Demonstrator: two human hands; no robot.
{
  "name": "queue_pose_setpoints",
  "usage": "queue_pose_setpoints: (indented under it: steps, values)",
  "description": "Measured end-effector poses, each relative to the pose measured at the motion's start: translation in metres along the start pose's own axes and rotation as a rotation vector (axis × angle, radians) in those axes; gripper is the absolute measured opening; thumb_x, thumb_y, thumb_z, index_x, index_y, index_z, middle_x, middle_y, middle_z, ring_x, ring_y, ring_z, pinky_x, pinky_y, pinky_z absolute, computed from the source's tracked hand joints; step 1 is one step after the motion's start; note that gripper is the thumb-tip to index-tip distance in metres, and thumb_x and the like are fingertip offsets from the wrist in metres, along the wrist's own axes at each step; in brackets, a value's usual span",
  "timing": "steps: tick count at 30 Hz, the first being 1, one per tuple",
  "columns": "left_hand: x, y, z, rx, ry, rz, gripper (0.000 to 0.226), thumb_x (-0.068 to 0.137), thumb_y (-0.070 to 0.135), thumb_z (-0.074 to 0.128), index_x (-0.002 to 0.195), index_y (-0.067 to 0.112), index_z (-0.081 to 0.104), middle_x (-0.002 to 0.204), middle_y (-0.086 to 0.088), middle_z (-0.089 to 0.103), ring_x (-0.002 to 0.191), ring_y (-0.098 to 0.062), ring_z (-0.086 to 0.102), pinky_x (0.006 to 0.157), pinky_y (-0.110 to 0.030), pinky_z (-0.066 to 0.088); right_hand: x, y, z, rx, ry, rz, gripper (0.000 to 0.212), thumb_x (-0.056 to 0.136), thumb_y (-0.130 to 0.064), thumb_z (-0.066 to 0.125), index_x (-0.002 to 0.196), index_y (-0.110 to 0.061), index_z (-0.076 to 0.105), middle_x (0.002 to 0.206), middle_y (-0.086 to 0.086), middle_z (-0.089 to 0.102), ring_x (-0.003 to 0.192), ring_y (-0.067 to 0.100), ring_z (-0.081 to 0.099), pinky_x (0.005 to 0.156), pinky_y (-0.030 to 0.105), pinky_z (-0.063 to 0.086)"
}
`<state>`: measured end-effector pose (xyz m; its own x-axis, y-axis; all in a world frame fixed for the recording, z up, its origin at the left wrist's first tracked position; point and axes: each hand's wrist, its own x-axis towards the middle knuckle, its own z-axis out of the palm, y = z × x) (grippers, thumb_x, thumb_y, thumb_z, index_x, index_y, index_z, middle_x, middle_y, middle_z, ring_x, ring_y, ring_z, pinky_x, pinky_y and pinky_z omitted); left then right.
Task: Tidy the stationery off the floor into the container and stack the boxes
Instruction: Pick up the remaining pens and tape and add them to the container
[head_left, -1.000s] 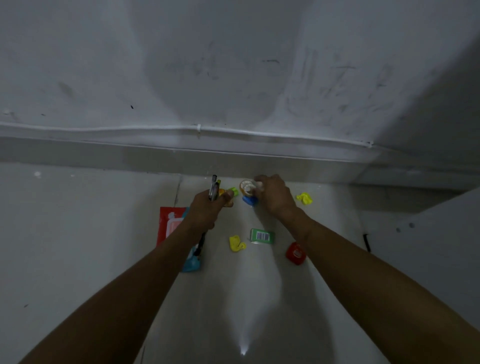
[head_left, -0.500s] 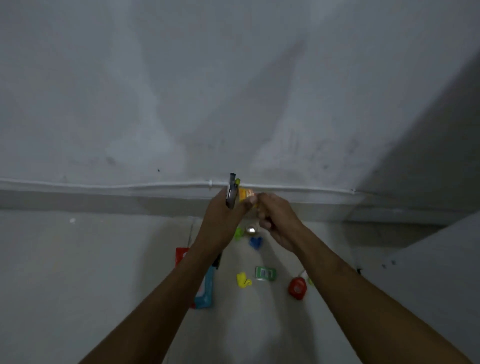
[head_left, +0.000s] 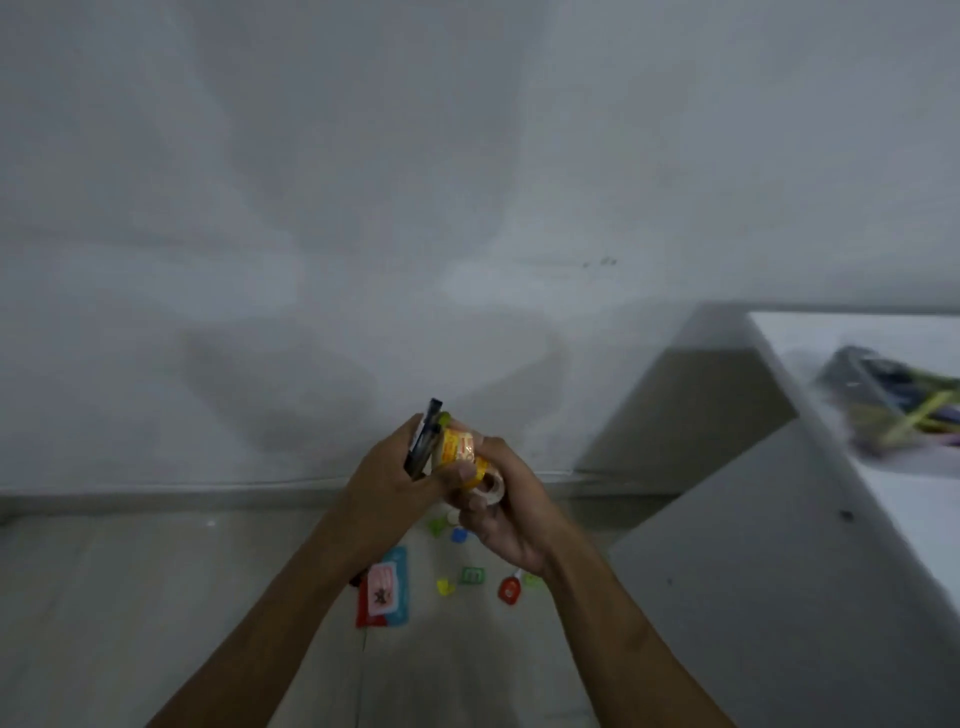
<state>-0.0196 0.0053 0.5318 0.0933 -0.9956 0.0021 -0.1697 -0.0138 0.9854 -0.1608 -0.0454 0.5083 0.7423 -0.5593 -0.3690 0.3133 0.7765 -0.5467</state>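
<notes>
Stationery is split between the floor and the person's two raised hands. Nearest, on the pale floor (head_left: 130, 623) between the forearms, lies a flat red and blue packet (head_left: 384, 592) with a pink label, partly hidden by the left forearm. Just right of it sit a small yellow piece (head_left: 444, 587), a green box (head_left: 472, 575) with white markings, and a red sharpener-like item (head_left: 510, 590) close to the right wrist. A little farther on, under the hands, lie a light green piece (head_left: 435, 526) and a small blue piece (head_left: 458, 535).

Above these, the left hand (head_left: 387, 480) has its fingers curled round dark pens (head_left: 423, 441), which stick up past the knuckles; a green tip shows beside them. Pressed against the pens on their right side is an orange and yellow wrapped roll (head_left: 457, 449); the left thumb lies across its lower edge, and I cannot tell whether the right fingers also bear on it. The right hand (head_left: 506, 512) meets the left, fingers bent round a clear tape roll (head_left: 491, 486) that sits just below the orange roll, touching it, with fingertips at the roll's hole.

Farther back, a skirting line runs along the foot of the grey wall (head_left: 363, 208). To the right stands a white table (head_left: 924, 499), and on it, blurred, a dark container (head_left: 872, 384) holding coloured pens or markers.
</notes>
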Motion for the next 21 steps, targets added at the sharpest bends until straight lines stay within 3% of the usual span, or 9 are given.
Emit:
queue_pose_setpoints:
  steps: [4, 9, 13, 16, 21]
  values:
    - [-0.028, 0.107, -0.018, -0.040, -0.072, -0.027, 0.029, 0.074, 0.040, 0.069, 0.100, 0.029, 0.063, 0.095, 0.014, 0.071, 0.082, 0.001, 0.066, 0.065, -0.007, 0.047, -0.065, -0.041, 0.080, -0.017, -0.030, -0.014, 0.039, 0.091, -0.036, 0.054, 0.128, -0.023, 0.058, 0.073, -0.001, 0.059, 0.046, 0.003, 0.046, 0.036, 0.014, 0.038]
    - [-0.056, 0.208, -0.034, -0.039, -0.147, -0.085, 0.040, 0.074, 0.037, 0.069, 0.106, 0.015, 0.062, 0.099, -0.002, 0.071, 0.086, -0.005, 0.065, 0.072, -0.012, 0.050, -0.129, -0.075, 0.164, -0.112, 0.004, -0.035, 0.050, 0.089, -0.041, 0.055, 0.133, -0.017, 0.050, 0.072, -0.005, 0.051, 0.048, 0.000, 0.037, 0.035, 0.010, 0.033]
    - [-0.071, 0.265, -0.043, 0.026, -0.260, -0.122, 0.032, 0.081, 0.027, 0.071, 0.110, 0.019, 0.060, 0.103, 0.002, 0.070, 0.093, -0.009, 0.066, 0.079, -0.022, 0.053, -0.171, -0.090, 0.214, -0.159, 0.033, -0.028, 0.053, 0.085, -0.043, 0.065, 0.129, -0.016, 0.050, 0.069, -0.007, 0.049, 0.045, 0.001, 0.036, 0.034, 0.010, 0.029]
    - [-0.078, 0.294, -0.037, 0.136, -0.354, -0.077, 0.030, 0.082, 0.028, 0.071, 0.107, 0.017, 0.058, 0.099, -0.005, 0.068, 0.091, -0.022, 0.065, 0.079, -0.039, 0.051, -0.201, -0.095, 0.231, -0.158, 0.124, -0.054, 0.044, 0.083, -0.043, 0.067, 0.117, -0.018, 0.055, 0.065, -0.007, 0.049, 0.044, 0.000, 0.034, 0.032, 0.010, 0.026]
    - [-0.088, 0.321, 0.002, 0.231, -0.561, 0.066, 0.027, 0.082, 0.032, 0.071, 0.102, 0.031, 0.053, 0.090, 0.004, 0.063, 0.083, -0.019, 0.062, 0.072, -0.032, 0.049, -0.264, -0.099, 0.217, -0.118, 0.184, -0.086, 0.030, 0.077, -0.041, 0.075, 0.099, -0.020, 0.068, 0.067, -0.004, 0.050, 0.046, 0.000, 0.036, 0.032, 0.009, 0.027]
